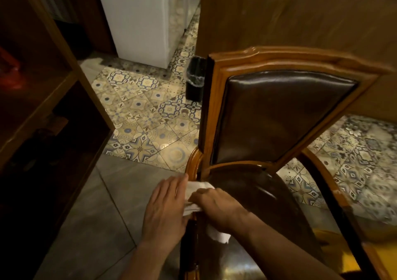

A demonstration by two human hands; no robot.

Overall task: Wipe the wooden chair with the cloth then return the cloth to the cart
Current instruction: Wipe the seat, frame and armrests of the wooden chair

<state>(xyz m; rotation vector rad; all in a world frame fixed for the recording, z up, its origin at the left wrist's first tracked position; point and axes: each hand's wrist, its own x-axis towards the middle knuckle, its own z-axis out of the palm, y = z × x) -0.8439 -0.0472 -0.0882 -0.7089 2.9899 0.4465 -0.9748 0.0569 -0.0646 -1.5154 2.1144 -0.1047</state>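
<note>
black bin (195, 79), patterned floor tiles (137, 105)

Dim warm light, glare on floor tiles (176, 153), dark blurred, bowed edges

It looked like a restaurant or dining room: ornate patterned floor tiles (148, 112), wood-panelled walls (300, 17), a carved chair (217, 112) with dark leather padding, a small lined waste bin (194, 79), and a white cabinet (139, 17).

A crumpled white cloth (198, 188) lies against the wooden chair (217, 99)'s left seat edge, chair upright.
</note>
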